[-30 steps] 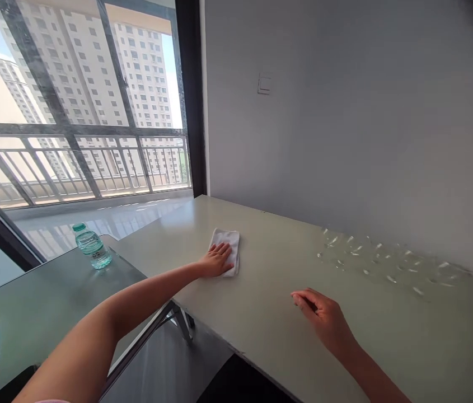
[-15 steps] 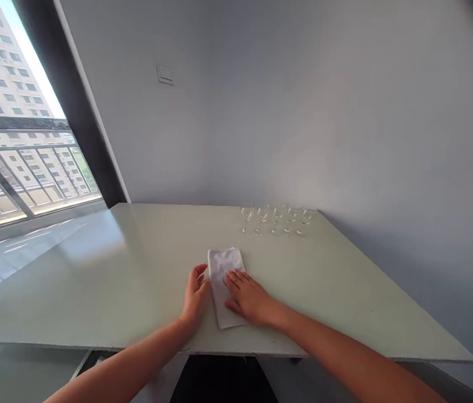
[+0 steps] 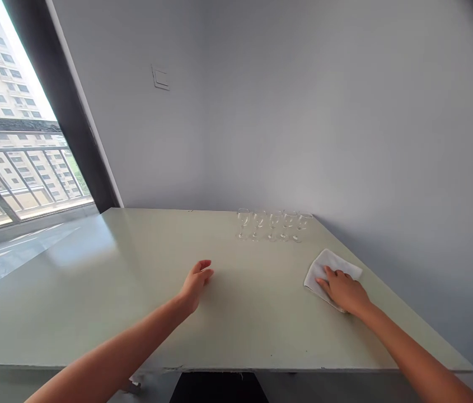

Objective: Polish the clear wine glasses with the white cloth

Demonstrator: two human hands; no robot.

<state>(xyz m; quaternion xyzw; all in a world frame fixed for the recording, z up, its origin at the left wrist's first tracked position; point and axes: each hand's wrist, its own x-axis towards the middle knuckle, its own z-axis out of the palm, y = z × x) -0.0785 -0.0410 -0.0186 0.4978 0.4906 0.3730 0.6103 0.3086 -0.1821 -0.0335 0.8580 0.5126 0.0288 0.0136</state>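
My right hand (image 3: 342, 290) presses on a folded white cloth (image 3: 327, 262) at the right side of the table, its fingers bent over the fabric. The cloth lies flat and turned at an angle, its near part covered by the hand. My left hand (image 3: 196, 282) is over the middle of the table with nothing in it. Its thumb and fingers are a little apart. Several clear stemmed glasses, among them a wine glass (image 3: 243, 218) at the left end, stand upright in a row beyond both hands.
The pale table (image 3: 135, 268) reaches back to grey walls, with a light switch (image 3: 161, 78) on one. A large window (image 3: 22, 151) with a railing outside is at the left. The table's front edge (image 3: 219, 370) runs close to me.
My right hand has carried the cloth from the middle to the right, and the cloth has turned. My left hand stays near the middle, now apart from the cloth. The view has shifted slightly.
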